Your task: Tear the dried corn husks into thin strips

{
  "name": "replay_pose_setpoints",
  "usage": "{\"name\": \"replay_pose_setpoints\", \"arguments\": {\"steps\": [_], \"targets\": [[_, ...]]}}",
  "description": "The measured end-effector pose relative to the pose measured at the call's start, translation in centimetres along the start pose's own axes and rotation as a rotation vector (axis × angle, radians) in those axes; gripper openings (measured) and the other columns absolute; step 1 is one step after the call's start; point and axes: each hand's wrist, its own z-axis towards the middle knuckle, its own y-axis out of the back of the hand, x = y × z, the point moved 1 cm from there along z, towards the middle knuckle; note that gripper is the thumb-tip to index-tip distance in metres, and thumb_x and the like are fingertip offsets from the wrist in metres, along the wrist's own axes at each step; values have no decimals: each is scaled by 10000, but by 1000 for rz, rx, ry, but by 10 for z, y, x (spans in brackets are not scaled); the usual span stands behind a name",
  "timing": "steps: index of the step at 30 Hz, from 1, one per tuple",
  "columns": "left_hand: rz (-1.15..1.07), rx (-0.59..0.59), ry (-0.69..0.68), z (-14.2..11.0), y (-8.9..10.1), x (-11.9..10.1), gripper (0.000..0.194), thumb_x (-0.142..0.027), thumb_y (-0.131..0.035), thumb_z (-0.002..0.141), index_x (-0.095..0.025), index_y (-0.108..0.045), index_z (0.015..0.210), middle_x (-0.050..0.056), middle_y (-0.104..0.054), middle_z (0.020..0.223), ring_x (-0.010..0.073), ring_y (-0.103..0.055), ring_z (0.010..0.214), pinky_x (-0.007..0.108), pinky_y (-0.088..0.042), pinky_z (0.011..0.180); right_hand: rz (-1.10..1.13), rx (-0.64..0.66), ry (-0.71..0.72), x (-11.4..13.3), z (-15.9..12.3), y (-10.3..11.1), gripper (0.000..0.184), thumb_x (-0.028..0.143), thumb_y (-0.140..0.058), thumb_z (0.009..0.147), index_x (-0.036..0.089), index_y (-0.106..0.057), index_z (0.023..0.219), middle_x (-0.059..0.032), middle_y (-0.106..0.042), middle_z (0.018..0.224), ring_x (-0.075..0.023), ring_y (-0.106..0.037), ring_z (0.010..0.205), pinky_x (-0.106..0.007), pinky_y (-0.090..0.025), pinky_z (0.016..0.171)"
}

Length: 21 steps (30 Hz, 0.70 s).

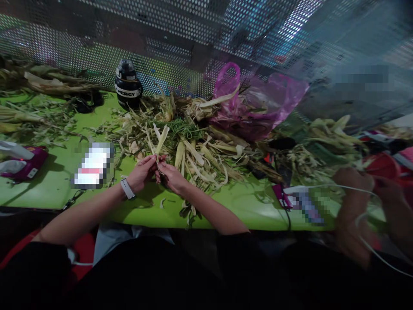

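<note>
Both my hands are together above the green table, fingers closed in a pinch. A pale yellow-green corn husk [163,137] rises from between them, with its split strips pointing up. My left hand [142,172], with a light watch on its wrist, grips the lower end of the husk. Close against it, my right hand [172,175] pinches the same end; its fingertips partly cover it. Just beyond my hands lies a heap of dry husks and leaves [196,159], with a tuft of green string-like strands [180,129] in it.
The green table [135,213] ends close to my lap. A phone [93,165] and a purple device [27,163] are at left. Behind stand a black bottle [128,88], a pink plastic bag [258,107] and a perforated metal panel [180,43]. A co-worker's hands [364,185] are at right.
</note>
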Motion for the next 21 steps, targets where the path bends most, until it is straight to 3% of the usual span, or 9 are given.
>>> {"name": "replay_pose_setpoints", "arguments": {"steps": [4,10,13,16,19,21], "targets": [[27,-25,-21,-1,-1,0,235,-330,-713,768,-162,-657,923,-22,-618,612,97,-565,453,214,-501,414,-12,27,39,-3,2,3,272,405,-672,749,186,-512,758,56,-483,593,-72,-431,513,-216,-372,507],[124,-114,-41,-6,-6,1,228,-308,-746,729,-143,-692,878,8,-685,727,84,-606,580,168,-502,506,7,-39,25,-3,6,5,244,358,-657,745,194,-477,760,75,-457,544,-65,-401,454,-203,-344,460],[101,-78,-54,-7,-7,1,220,-308,-758,711,-155,-682,850,-3,-679,735,80,-585,551,179,-494,485,-16,-36,14,-5,8,6,269,374,-675,723,189,-481,751,71,-470,536,-67,-414,447,-204,-351,455],[107,-54,-24,-7,-7,2,218,-325,-761,702,-163,-654,800,-19,-646,675,85,-547,491,207,-478,450,-91,-65,-3,-5,8,10,294,406,-689,692,184,-498,724,59,-493,536,-79,-440,463,-215,-374,463],[139,-81,-17,-5,-6,3,242,-344,-767,689,-156,-625,741,-4,-660,721,94,-570,557,211,-490,510,-203,-70,-27,2,6,17,243,408,-614,730,176,-544,742,39,-521,567,-105,-486,522,-236,-419,517],[159,-110,-32,-5,-5,3,251,-347,-770,683,-152,-619,729,-3,-659,727,97,-581,614,207,-495,577,-355,-113,47,11,5,24,224,387,-544,777,169,-579,745,18,-559,633,-115,-512,594,-234,-422,557]]}}
